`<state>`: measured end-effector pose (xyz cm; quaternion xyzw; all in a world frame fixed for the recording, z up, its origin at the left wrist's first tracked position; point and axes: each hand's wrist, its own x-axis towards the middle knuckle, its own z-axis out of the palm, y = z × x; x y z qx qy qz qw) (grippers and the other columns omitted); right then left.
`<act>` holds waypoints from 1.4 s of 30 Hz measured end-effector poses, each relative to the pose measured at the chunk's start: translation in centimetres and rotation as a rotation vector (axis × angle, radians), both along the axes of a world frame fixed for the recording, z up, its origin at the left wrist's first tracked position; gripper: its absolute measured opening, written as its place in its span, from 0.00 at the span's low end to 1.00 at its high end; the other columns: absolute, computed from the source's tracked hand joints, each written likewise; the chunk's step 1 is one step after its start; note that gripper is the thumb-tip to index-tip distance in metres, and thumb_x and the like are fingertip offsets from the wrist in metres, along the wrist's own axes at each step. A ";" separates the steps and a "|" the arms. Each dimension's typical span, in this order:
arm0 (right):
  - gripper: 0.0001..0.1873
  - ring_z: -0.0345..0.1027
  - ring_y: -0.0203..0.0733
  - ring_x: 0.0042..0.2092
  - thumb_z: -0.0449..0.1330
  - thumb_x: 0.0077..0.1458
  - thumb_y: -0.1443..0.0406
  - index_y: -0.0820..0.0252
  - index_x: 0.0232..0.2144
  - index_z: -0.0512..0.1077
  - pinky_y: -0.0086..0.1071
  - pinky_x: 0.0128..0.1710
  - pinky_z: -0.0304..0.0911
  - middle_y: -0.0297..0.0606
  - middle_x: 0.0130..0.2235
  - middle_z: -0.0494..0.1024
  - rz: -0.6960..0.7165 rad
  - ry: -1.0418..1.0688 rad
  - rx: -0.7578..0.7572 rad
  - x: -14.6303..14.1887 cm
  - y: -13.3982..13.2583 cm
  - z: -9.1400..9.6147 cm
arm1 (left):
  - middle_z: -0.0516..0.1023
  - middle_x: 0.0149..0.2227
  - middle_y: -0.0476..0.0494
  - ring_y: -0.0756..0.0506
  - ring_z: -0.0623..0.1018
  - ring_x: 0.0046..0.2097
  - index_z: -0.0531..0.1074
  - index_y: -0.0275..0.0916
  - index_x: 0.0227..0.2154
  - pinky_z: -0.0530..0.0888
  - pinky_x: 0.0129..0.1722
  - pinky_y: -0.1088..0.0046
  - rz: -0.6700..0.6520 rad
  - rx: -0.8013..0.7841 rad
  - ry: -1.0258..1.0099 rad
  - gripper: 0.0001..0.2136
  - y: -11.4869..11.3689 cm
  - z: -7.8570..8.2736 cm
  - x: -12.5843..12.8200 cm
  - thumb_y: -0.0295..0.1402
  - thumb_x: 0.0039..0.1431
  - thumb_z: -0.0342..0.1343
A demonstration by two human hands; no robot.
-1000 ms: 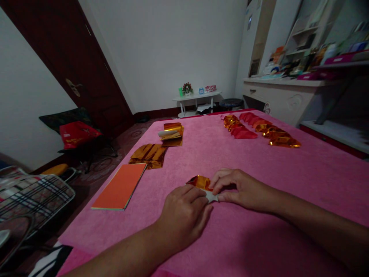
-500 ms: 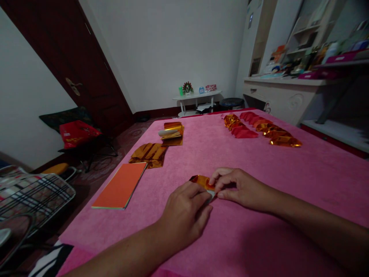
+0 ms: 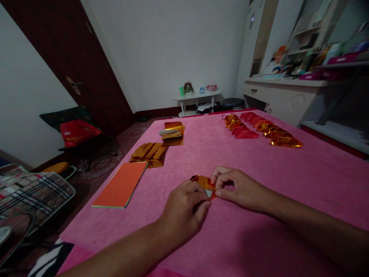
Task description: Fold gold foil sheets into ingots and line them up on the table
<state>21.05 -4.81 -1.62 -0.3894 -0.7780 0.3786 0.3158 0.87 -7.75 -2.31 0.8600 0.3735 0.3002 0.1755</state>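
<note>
A partly folded sheet of shiny gold foil paper [image 3: 203, 181] lies on the pink tablecloth [image 3: 198, 154], with a small pale patch of its underside showing between my hands. My left hand [image 3: 186, 207] grips its near left side, the fingers curled and covering part of it. From the right, my right hand [image 3: 238, 188] pinches the paper's right edge between thumb and fingers. Left of my hands lies a stack of orange paper [image 3: 121, 185]. Just beyond that sits a pile of gold foil sheets [image 3: 148, 154].
Farther back, more gold foil paper [image 3: 174, 140] lies under a grey rounded object [image 3: 168, 132]. Rows of folded gold and red foil pieces [image 3: 245, 132] are at the far right. A chair with a red bag [image 3: 77, 132] stands left, a white dresser [image 3: 285, 94] right.
At the right edge of the foil paper, a small reddish-orange corner shows below the pale patch. My fingers have shifted slightly there; both hands keep hold.
</note>
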 end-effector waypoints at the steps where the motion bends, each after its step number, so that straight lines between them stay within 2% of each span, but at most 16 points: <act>1: 0.06 0.65 0.37 0.35 0.61 0.46 0.69 0.62 0.20 0.71 0.32 0.37 0.61 0.37 0.34 0.70 0.001 0.000 -0.010 0.0 0.0 0.0 | 0.73 0.32 0.44 0.47 0.70 0.36 0.76 0.39 0.30 0.68 0.36 0.70 0.003 -0.025 -0.005 0.07 0.0 0.0 0.0 0.27 0.56 0.52; 6: 0.05 0.65 0.38 0.37 0.61 0.47 0.67 0.62 0.23 0.75 0.32 0.38 0.61 0.38 0.36 0.69 0.047 -0.023 -0.042 0.5 0.3 0.0 | 0.71 0.34 0.46 0.47 0.70 0.39 0.77 0.42 0.32 0.68 0.37 0.70 -0.023 -0.149 -0.009 0.06 0.3 0.1 -0.1 0.30 0.54 0.56; 11: 0.06 0.65 0.38 0.37 0.63 0.47 0.65 0.62 0.23 0.75 0.33 0.39 0.61 0.38 0.35 0.69 0.049 -0.006 -0.049 0.5 0.3 0.1 | 0.69 0.33 0.48 0.48 0.68 0.37 0.77 0.43 0.35 0.67 0.37 0.71 -0.026 -0.212 -0.004 0.07 0.4 0.1 -0.1 0.32 0.53 0.58; 15: 0.05 0.65 0.38 0.37 0.64 0.46 0.64 0.62 0.23 0.75 0.33 0.40 0.62 0.38 0.35 0.70 0.043 -0.001 -0.060 0.3 0.2 0.1 | 0.69 0.31 0.48 0.49 0.69 0.36 0.78 0.44 0.34 0.68 0.36 0.72 -0.032 -0.254 -0.054 0.06 0.8 -0.2 0.0 0.32 0.53 0.58; 20: 0.04 0.66 0.38 0.37 0.64 0.46 0.66 0.62 0.22 0.75 0.33 0.40 0.62 0.38 0.36 0.69 0.035 -0.014 -0.049 0.4 0.3 -0.1 | 0.72 0.31 0.47 0.49 0.70 0.35 0.79 0.43 0.31 0.68 0.35 0.73 0.043 -0.309 -0.131 0.05 0.8 -0.7 0.0 0.31 0.52 0.59; 26: 0.06 0.67 0.37 0.36 0.59 0.45 0.73 0.62 0.19 0.71 0.30 0.37 0.62 0.37 0.34 0.71 -0.018 -0.013 0.022 -0.1 0.0 -0.4 | 0.74 0.28 0.48 0.49 0.71 0.32 0.77 0.40 0.25 0.67 0.32 0.75 0.130 -0.275 -0.124 0.05 0.1 -0.3 0.4 0.31 0.53 0.57; 30: 0.09 0.67 0.36 0.35 0.55 0.43 0.76 0.61 0.18 0.69 0.29 0.35 0.62 0.36 0.32 0.72 -0.074 -0.046 0.107 -0.5 -0.4 -0.5 | 0.74 0.27 0.48 0.50 0.71 0.31 0.74 0.38 0.24 0.66 0.32 0.75 0.151 -0.196 -0.088 0.05 -0.2 -0.2 0.5 0.29 0.53 0.56; 34: 0.09 0.67 0.36 0.35 0.55 0.42 0.77 0.61 0.18 0.69 0.29 0.35 0.61 0.36 0.32 0.72 -0.093 -0.079 0.160 -0.6 -0.4 -0.8 | 0.73 0.28 0.47 0.49 0.70 0.31 0.73 0.38 0.24 0.66 0.32 0.74 0.153 -0.119 -0.049 0.04 -0.3 -0.2 0.5 0.28 0.52 0.56; 42: 0.09 0.67 0.36 0.37 0.56 0.43 0.76 0.61 0.19 0.69 0.29 0.38 0.60 0.35 0.33 0.72 -0.100 -0.101 0.191 -0.6 -0.2 -1.1 | 0.72 0.29 0.47 0.49 0.70 0.32 0.70 0.38 0.24 0.66 0.31 0.74 0.158 -0.080 -0.026 0.03 -0.4 -0.3 0.6 0.28 0.52 0.55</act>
